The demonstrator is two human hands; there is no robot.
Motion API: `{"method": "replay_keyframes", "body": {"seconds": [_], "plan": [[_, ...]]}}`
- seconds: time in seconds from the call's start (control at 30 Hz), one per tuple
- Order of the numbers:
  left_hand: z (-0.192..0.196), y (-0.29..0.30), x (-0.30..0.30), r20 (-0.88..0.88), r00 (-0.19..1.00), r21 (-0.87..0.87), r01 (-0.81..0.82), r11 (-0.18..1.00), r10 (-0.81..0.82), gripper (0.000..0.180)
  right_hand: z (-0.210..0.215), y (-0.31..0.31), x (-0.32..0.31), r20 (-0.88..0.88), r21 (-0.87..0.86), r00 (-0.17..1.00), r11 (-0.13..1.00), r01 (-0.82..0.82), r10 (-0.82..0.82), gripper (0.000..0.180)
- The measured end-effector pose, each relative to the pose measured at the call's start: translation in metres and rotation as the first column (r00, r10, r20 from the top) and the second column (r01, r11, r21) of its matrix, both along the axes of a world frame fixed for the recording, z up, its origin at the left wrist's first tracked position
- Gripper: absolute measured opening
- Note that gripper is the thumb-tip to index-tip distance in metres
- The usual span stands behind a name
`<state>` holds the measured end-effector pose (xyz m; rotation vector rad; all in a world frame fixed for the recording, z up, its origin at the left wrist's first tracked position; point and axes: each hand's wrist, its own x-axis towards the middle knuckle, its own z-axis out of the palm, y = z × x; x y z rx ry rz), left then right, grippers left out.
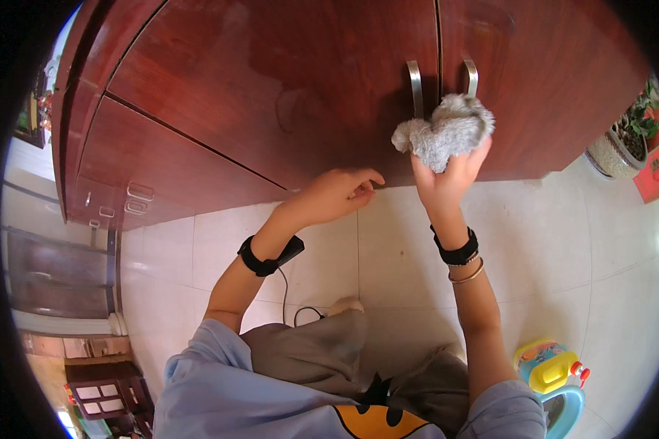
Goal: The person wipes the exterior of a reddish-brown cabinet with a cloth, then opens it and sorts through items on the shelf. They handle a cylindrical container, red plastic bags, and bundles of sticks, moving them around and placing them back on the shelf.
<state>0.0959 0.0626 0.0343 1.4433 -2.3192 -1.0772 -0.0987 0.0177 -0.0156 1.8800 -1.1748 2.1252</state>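
A fluffy grey cleaning cloth (447, 132) is bunched in my right hand (450, 175), whose fingers are wrapped round it and partly hidden by it. The cloth lies against the reddish-brown cabinet doors, over the lower end of the right metal handle (471, 77) and next to the left metal handle (415, 84). My left hand (337, 194) hangs in front of the cabinet's lower edge, left of the cloth. Its fingers are loosely curled with a gap at the thumb, and nothing shows in them.
The wooden cabinet (271, 80) fills the far side. A potted plant (622, 150) stands on the pale tiled floor (542, 241) at the right. Near my right elbow are a yellow bottle (549, 372) with a red cap and a light-blue basin (572, 413). A cable (284, 293) hangs by my left wrist.
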Motion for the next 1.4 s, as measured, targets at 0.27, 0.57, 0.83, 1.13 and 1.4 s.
{"method": "replay_keyframes", "body": {"seconds": [0.27,0.57,0.83,1.13,1.4], "plan": [[0.002,0.0,-0.001,0.066,0.997,-0.001,0.046,0.999,-0.045,0.025,0.118,-0.043,0.019,-0.127,-0.282,0.988,0.958,0.054,-0.093,0.053],[-0.025,-0.001,-0.004,-0.013,0.999,0.195,0.043,0.98,-0.042,0.026,0.062,-0.049,0.082,-0.516,-0.172,0.836,0.979,0.111,-0.185,0.041],[-0.044,0.01,-0.023,0.009,0.99,0.325,0.13,0.937,-0.141,0.021,-0.1,-0.049,0.058,-0.723,-0.209,0.678,0.977,-0.028,-0.135,0.017],[-0.039,0.008,-0.002,-0.15,0.965,0.131,-0.195,0.972,0.214,0.034,-0.151,0.001,0.018,-0.621,0.342,0.659,0.903,-0.261,0.425,0.023],[-0.036,0.037,-0.009,-0.421,0.865,-0.035,-0.316,0.948,0.273,0.064,-0.064,0.015,0.013,0.091,0.715,0.799,0.52,-0.467,0.594,0.03]]}}
